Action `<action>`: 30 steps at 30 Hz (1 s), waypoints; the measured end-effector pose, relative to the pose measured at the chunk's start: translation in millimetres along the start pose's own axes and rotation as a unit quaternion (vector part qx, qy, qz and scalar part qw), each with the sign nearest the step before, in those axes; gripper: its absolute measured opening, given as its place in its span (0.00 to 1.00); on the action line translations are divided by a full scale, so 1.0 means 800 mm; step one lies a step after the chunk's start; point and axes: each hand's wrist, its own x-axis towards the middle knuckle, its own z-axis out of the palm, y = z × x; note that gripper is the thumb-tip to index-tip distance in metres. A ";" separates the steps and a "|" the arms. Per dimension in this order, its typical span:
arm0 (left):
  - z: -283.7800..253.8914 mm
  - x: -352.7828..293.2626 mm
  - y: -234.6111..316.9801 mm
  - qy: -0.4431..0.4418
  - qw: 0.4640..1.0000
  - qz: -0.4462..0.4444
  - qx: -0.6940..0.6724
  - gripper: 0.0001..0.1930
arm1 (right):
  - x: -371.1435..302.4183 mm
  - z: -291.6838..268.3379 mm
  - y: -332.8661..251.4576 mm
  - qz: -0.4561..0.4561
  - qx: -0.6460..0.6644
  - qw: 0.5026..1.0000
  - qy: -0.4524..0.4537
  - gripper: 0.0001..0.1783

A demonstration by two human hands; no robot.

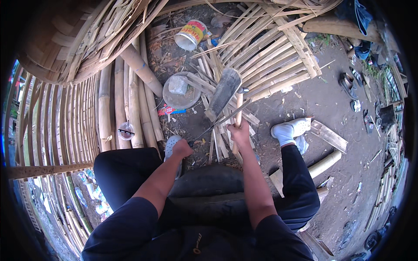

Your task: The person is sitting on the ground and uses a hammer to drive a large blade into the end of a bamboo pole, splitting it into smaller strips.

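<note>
My right hand [238, 132] is closed round the pale wooden handle of a hammer [239, 111]. The hammer's dark metal head is at the far end, beside a dark wooden block [225, 91]. My left hand [183, 148] is a fist near my left shoe. From it a long thin dark blade [222, 121] runs up to the right, passing by the block and the hammer handle; its grip is hidden in the fist. Split bamboo pieces [220, 145] lie on the ground under and around the blade.
Bamboo poles [130, 104] and a slatted bamboo frame [56, 126] stand on the left. A round grey base holds a whetstone-like pale block [177, 85]. Beyond are a printed bucket [190, 35] and a slatted bamboo panel [274, 56]. Sandals [348, 85] lie at right.
</note>
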 end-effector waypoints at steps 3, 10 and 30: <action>0.007 0.002 -0.002 0.005 1.000 -0.015 -0.012 0.23 | 0.001 0.011 -0.023 -0.023 0.054 0.998 0.001 0.05; 0.022 0.002 -0.002 -0.011 0.995 -0.055 -0.081 0.24 | -0.004 0.009 -0.033 -0.156 0.018 0.985 0.078 0.06; -0.147 -0.058 0.018 -0.106 0.993 0.033 -0.034 0.13 | -0.049 -0.090 -0.149 -0.151 0.022 0.984 0.095 0.12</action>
